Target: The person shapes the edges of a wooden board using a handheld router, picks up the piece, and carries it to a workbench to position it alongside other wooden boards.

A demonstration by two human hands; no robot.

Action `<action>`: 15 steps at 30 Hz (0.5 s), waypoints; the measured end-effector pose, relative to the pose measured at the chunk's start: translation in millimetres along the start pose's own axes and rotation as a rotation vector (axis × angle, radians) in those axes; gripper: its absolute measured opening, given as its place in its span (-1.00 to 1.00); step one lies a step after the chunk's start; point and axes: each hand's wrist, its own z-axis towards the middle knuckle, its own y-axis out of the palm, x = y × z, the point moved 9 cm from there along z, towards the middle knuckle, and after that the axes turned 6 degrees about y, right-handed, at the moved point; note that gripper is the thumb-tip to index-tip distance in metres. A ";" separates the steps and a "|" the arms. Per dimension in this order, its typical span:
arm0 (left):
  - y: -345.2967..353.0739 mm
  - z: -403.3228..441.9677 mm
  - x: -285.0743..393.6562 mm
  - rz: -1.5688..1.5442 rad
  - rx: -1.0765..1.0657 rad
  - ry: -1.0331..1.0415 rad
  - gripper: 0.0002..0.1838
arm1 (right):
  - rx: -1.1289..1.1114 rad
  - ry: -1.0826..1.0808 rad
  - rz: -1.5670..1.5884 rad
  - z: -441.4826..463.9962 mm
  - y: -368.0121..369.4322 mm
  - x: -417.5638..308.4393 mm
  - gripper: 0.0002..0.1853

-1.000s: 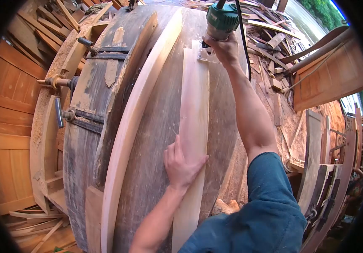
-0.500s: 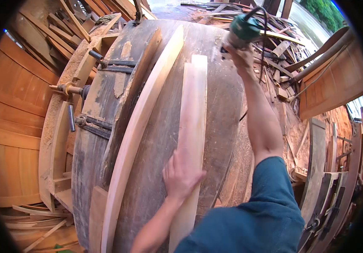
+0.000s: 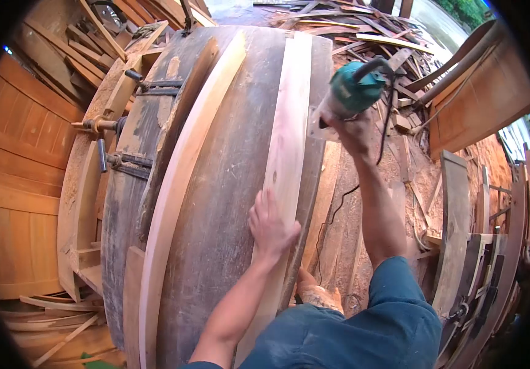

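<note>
The long, pale wooden board point(image 3: 286, 135) lay flat on the worn, grey-brown wooden table point(image 3: 222, 190), near its right edge, with its long axis running from close to the person's body to the far side, and the far end leaning slightly to the right. The left hand point(image 3: 272, 229) was open upon it, palm down, with the fingers pointing away from the body. Beside its right edge, the right hand point(image 3: 352, 132) was grasping the green-topped power tool point(image 3: 357, 86), whose corded top pointed up and rightward.
</note>
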 end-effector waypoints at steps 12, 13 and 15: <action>-12.2 151.5 6.2 -0.359 0.114 0.176 -0.43 | -0.005 0.075 -0.110 -10.3 22.2 29.6 -0.56; -4.6 162.2 5.1 -0.357 0.087 0.186 -0.44 | -0.019 0.022 -0.106 -9.3 24.3 29.8 -0.58; 7.5 179.8 7.0 -0.426 0.057 0.258 -0.44 | -0.046 0.051 0.007 -10.3 27.3 35.5 -0.57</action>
